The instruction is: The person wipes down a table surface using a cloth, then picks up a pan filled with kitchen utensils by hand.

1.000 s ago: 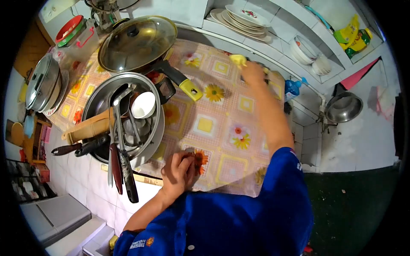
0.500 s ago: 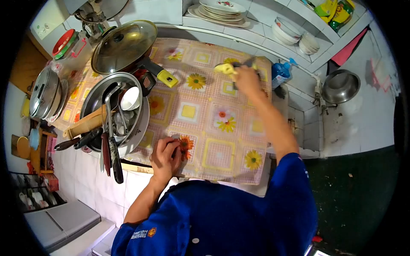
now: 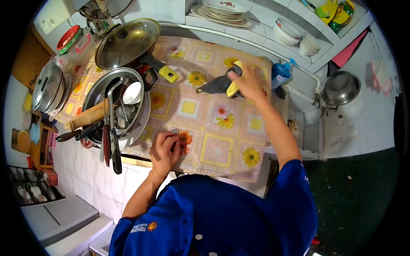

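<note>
My right hand (image 3: 248, 81) is on a grey cloth with yellow edging (image 3: 217, 85), near the far right of the table. The cloth lies partly spread out to the left of the hand, with a yellow strip under the thumb and fingers. Motion blurs the fingertips a little. At the near edge, my left hand (image 3: 165, 152) rests on the flowered tablecloth (image 3: 205, 128), its fingers curled in and nothing visible in them.
On the left stands a steel pot (image 3: 92, 94) with ladles, knives and a white bowl. Behind it is a lidded frying pan (image 3: 128, 45), its handle pointing right. A blue bottle (image 3: 280, 73) stands past the right edge. Plates (image 3: 222, 15) sit on a shelf.
The cloth, bunched in my right hand before, is now spread out leftward over the tablecloth. My right hand has shifted slightly down and right. My left hand has stayed in place.
</note>
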A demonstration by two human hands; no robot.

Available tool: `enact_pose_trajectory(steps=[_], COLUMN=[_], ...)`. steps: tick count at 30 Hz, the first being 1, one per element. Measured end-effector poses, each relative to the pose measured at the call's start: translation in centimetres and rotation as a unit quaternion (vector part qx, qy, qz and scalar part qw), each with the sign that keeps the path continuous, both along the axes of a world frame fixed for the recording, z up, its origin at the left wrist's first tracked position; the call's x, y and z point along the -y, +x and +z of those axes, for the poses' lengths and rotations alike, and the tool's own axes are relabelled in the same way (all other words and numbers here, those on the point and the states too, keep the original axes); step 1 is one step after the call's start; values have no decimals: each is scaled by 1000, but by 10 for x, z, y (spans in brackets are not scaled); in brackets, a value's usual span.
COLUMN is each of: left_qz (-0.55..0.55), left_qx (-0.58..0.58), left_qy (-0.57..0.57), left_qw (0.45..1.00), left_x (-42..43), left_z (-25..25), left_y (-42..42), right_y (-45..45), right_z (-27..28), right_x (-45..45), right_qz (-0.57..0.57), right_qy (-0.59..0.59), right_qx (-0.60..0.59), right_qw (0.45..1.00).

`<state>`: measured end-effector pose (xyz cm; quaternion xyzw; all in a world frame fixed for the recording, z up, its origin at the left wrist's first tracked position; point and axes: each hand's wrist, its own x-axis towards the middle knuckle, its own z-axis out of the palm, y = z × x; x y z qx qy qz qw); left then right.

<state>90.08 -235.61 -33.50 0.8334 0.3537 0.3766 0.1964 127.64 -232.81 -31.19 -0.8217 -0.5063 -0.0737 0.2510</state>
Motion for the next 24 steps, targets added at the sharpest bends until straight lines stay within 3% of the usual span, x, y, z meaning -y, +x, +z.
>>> enact_pose_trajectory(steps=[4, 7, 12, 14, 17, 20, 24], left_qz=[-1, -11, -16, -22, -17, -16, -23], left_qx=[9, 9, 15, 22, -2, -6, 8], left_qy=[-5, -6, -1, -6, -24, -39, -48], left_qw=[1000, 1000, 1000, 999, 1000, 999, 999], left_x=[-2, -2, -4, -5, -6, -7, -6], left_z=[-1, -4, -3, -1, 6, 5, 4], left_y=[-1, -2, -4, -4, -4, -4, -2], right_y=[-36, -28, -62, -82, -97, -94, -57], right_z=[-3, -13, 8, 2, -28, -26, -22], right_x=[-10, -44, -141, -180, -234, -237, -202], right_qz=[21, 149, 231, 233, 251, 205, 141], right_qy=[-94, -28, 108, 66, -28, -111, -71], right_qx=[129, 23, 58, 37, 104, 43, 15], right_qw=[987, 988, 965, 970, 962, 971, 987])
